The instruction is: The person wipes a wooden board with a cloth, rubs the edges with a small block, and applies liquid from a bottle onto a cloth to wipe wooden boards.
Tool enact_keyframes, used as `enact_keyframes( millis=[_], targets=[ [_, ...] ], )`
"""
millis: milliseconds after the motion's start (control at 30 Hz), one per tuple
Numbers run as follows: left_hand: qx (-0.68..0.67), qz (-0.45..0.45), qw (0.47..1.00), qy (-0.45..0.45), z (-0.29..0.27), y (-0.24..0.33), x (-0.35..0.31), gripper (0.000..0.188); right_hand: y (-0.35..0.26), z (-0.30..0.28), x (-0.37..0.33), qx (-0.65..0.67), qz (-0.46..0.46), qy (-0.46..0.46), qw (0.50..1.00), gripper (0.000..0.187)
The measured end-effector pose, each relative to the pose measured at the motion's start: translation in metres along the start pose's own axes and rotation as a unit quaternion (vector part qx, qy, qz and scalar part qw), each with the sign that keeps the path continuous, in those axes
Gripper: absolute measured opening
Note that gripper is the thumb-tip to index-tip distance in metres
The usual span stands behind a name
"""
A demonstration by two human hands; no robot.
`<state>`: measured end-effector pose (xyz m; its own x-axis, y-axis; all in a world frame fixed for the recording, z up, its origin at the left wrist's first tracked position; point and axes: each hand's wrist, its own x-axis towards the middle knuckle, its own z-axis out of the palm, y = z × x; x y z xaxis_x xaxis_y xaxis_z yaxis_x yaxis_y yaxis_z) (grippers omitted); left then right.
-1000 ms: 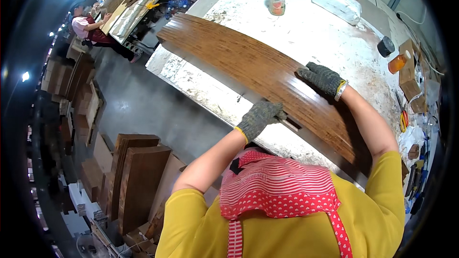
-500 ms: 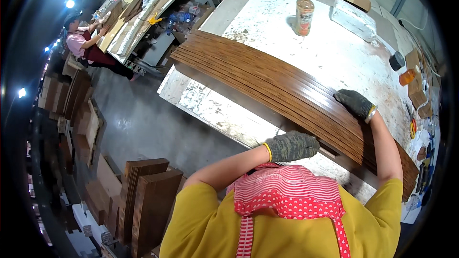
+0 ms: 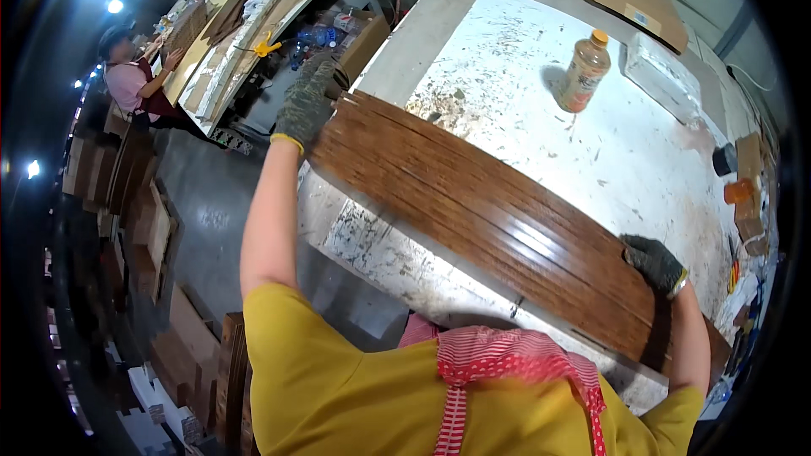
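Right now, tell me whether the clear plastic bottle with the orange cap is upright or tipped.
Upright. The clear plastic bottle stands on its base on the white, stained tabletop, its orange cap uppermost.

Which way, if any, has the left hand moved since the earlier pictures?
Yes: judged against the worktable, the left hand has moved left and forward, to the left end of the brown boards.
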<state>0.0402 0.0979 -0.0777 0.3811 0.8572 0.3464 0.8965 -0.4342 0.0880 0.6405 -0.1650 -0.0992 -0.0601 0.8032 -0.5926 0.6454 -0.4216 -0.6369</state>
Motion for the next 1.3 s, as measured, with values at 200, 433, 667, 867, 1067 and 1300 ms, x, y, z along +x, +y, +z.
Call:
enact_keyframes(
  millis=[200, 433, 667, 867, 1067, 1300],
  targets=[
    [-0.141, 0.050, 0.959, -0.239, 0.068, -0.056, 0.037, 0.039, -0.016, -0.003, 0.003, 0.031, 0.016, -0.021, 0.999, 0.071],
    [-0.094, 0.018, 0.916, -0.389, 0.030, -0.021, 0.038, 0.028, -0.024, -0.008, 0.000, -0.019, 0.089, -0.071, 0.993, 0.058],
    [-0.413, -0.435, 0.738, -0.309, 0.003, -0.103, -0.048, 0.042, -0.024, 0.015, -0.028, -0.037, -0.011, -0.034, 0.999, 0.051],
    [-0.656, -0.452, 0.602, -0.045, 0.016, -0.055, -0.097, 0.038, -0.019, 0.053, -0.046, -0.276, -0.100, 0.172, 0.941, 0.068],
    [-0.568, -0.383, 0.716, -0.133, 0.022, -0.048, -0.113, 0.044, 0.021, 0.075, -0.061, -0.393, -0.112, 0.232, 0.883, 0.066],
    [-0.630, -0.407, 0.650, -0.124, 0.026, -0.024, -0.090, 0.052, 0.004, 0.073, -0.062, -0.326, -0.059, 0.194, 0.923, 0.061]
  ],
)
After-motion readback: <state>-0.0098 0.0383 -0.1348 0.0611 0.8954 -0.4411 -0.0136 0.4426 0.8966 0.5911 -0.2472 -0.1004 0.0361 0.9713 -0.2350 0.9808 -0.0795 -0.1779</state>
